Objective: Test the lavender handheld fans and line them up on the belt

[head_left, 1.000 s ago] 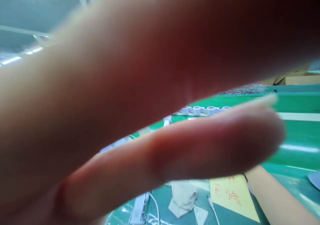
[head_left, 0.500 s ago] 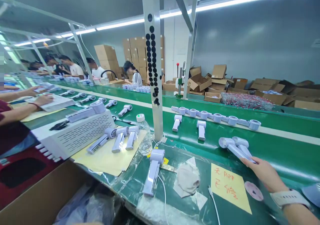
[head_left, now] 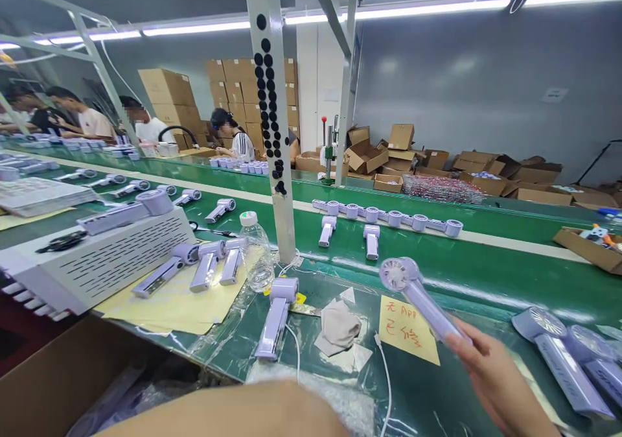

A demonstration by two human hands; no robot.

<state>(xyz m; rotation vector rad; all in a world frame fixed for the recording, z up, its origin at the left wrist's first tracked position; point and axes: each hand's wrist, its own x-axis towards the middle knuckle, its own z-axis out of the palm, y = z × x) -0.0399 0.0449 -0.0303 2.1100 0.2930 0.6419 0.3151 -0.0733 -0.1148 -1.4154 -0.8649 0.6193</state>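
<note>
My right hand [head_left: 488, 372] is at the lower right, fingers closed round the handle of a lavender handheld fan [head_left: 413, 291]. The fan is lifted off the table, its round head up and to the left, above a yellow note [head_left: 407, 333] with red writing. Along the bottom edge lies a blurred stretch of skin, my left arm or hand [head_left: 233, 411]; its fingers do not show. Another fan [head_left: 273, 317] lies flat on the plastic-covered table with a white cable, beside a crumpled beige cloth [head_left: 339, 327].
Two more fans [head_left: 564, 356] lie at the right. A water bottle [head_left: 256, 252], three fans on yellow paper [head_left: 204, 265] and a white vented box [head_left: 97, 255] stand left. Fans ride the green belt [head_left: 486, 275]. A steel post [head_left: 272, 113] rises mid-view. Other people work at the far left.
A hand that covered the lens has dropped away. My right hand, resting on fans on the belt half a second ago, now holds one fan lifted toward me. The view has turned right.
</note>
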